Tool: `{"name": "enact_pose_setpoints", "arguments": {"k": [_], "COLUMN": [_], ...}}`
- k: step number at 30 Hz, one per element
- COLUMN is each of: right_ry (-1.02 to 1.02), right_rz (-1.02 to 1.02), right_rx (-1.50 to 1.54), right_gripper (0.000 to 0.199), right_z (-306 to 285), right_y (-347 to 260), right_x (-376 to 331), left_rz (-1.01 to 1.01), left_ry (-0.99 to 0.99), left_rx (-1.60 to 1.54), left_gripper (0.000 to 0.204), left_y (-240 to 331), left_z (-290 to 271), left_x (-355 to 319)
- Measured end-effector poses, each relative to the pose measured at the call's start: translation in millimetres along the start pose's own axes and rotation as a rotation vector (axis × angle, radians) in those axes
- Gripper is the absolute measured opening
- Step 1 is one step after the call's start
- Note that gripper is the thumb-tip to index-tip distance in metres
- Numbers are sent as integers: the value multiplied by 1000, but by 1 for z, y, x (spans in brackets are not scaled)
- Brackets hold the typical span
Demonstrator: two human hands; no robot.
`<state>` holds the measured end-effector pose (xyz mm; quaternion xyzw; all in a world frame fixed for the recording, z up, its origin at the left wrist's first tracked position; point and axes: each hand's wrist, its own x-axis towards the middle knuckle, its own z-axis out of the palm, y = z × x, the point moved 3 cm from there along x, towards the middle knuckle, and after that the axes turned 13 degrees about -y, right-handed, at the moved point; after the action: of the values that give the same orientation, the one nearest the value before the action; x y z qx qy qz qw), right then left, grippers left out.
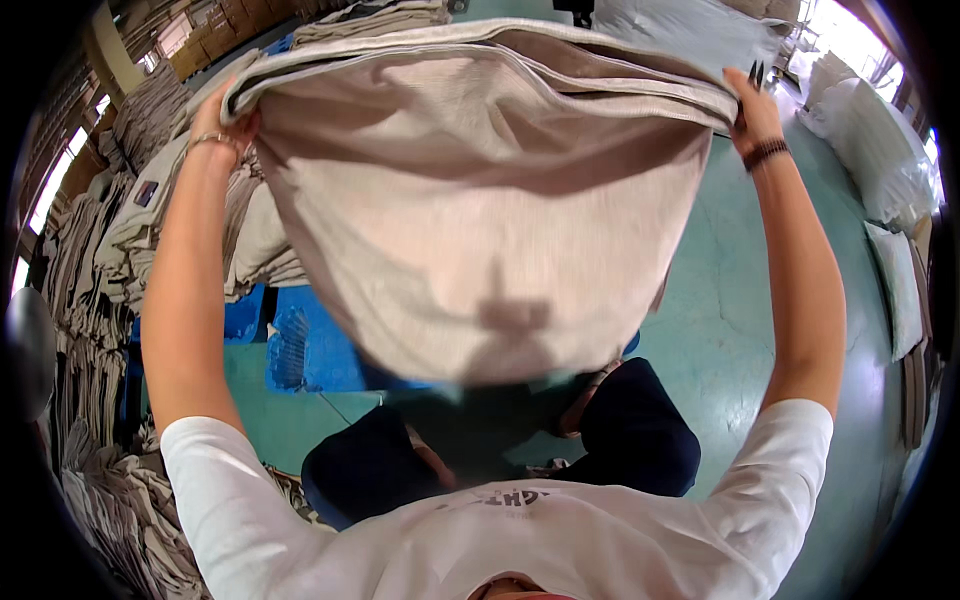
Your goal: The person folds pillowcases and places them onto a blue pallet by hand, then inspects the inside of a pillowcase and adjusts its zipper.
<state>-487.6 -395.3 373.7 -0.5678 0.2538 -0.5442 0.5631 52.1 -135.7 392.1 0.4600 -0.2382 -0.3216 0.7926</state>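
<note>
White short-sleeved fabric T-shirt (420, 550), dark printed lettering (524, 497) across its chest, dark navy cloth trousers (642, 430), slim pale bracelet (214, 138) on the left wrist (205, 160), dark beaded-looking bracelet (766, 154) on the right wrist (772, 175)

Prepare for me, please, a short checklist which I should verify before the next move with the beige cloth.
1. Left hand grips the upper left corner of the beige cloth: ok.
2. Right hand grips the upper right corner: ok.
3. Cloth smooth along the top: not ok, it sags in folds.
4. No sharp tool near the cloth: not ok, a dark pointed tool sticks up at the right hand.
5. Cloth apart from the blue plastic object below: cannot tell, they overlap in view.
</note>
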Motion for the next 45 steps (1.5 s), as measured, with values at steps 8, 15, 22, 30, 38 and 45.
{"name": "enact_pose_setpoints", "arguments": {"k": [8,15,22,30,38,45], "right_ry": [-3,7,-92,-395,-260,-246], "right_rz": [-355,-115,422,655,649,862], "right_rx": [208,-86,-449,-430,-247,56], "right_gripper": [22,19,13,12,12,12], "right_z": [-30,-66,-105,-94,-85,-90], "right_y": [-36,93,259,241,166,134], "right_x": [57,-17,-213,-298,-296,-308], "left_rz": [91,-196,-637,-1118,-834,-852], "left_ry": [-166,-205,-136,-188,-251,-81], "left_rx": [71,189,304,744,642,424], "left_gripper": [26,42,38,43,56,27], "left_y": [26,-88,-233,-264,-184,-150], "left_z": [52,-6,-131,-195,-159,-186], "left_x": [9,-16,-120,-207,-248,-272]}}
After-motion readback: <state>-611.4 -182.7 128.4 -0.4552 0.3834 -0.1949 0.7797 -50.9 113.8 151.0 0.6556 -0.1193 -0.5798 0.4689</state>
